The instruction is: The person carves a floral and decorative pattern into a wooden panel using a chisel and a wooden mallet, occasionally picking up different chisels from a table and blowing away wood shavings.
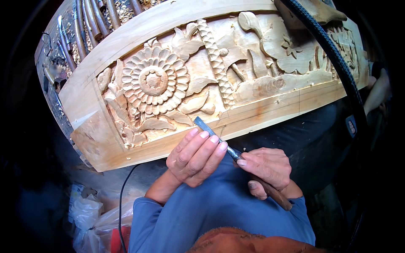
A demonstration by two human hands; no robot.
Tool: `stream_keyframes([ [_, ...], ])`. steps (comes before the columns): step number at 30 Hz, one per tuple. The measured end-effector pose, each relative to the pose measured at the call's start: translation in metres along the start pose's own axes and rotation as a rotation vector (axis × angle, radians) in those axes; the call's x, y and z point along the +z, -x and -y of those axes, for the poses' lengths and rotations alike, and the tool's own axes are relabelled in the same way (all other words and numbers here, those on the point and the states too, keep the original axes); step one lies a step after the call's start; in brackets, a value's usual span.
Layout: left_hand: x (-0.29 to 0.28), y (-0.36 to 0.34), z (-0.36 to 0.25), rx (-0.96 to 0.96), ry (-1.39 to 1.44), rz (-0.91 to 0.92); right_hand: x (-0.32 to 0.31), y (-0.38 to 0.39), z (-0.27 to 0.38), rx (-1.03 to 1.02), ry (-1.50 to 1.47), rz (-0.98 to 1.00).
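A wood chisel [201,124] with a flat steel blade and a brown wooden handle slants across in front of me. My right hand [268,170] is wrapped round its handle near the ferrule. Along the blade lie the fingers of my left hand [196,158], closed on the steel. The chisel's tip is over the lower border of a carved wooden panel [257,122]; whether it touches the wood I cannot tell. Left of the tip, a large round flower [154,80] with layered petals stands out in relief, with leaves around it. A twisted band [215,63] divides the panel.
Several more carving tools [90,21] lie among wood shavings at the far left. A dark braided hose [333,55] hangs across the right side. Below the panel's left end are a clear plastic bag [90,215] and a black cable [122,194]. Another person's arm [377,95] shows at far right.
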State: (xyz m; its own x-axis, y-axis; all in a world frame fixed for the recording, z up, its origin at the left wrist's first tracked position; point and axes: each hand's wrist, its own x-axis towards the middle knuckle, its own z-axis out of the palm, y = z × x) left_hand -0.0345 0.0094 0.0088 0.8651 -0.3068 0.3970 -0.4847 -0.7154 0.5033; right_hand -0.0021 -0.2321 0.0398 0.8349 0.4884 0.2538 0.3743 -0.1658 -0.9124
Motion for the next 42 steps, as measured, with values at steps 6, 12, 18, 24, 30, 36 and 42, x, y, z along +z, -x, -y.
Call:
stream_keyframes([
  [6,0.006,-0.001,-0.002,0.008,-0.060,-0.108,0.000,-0.001,0.009,-0.029,0.125,0.064],
  [12,0.012,0.001,0.002,0.021,-0.022,-0.165,0.007,-0.008,0.021,-0.031,0.218,0.025],
  [18,0.011,0.006,0.001,-0.010,0.001,-0.141,0.011,-0.004,0.022,-0.060,0.248,0.023],
  [24,0.012,0.014,0.002,-0.025,0.009,-0.108,0.018,0.001,0.018,-0.090,0.264,0.004],
  [30,0.010,0.003,0.003,0.001,-0.012,-0.136,0.023,0.000,0.014,-0.113,0.272,-0.032],
  [36,0.010,-0.001,0.001,-0.016,-0.008,-0.161,0.026,0.002,0.010,-0.127,0.260,-0.051],
  [42,0.009,-0.001,-0.001,-0.026,-0.029,-0.172,0.030,0.002,0.009,-0.134,0.255,-0.064],
])
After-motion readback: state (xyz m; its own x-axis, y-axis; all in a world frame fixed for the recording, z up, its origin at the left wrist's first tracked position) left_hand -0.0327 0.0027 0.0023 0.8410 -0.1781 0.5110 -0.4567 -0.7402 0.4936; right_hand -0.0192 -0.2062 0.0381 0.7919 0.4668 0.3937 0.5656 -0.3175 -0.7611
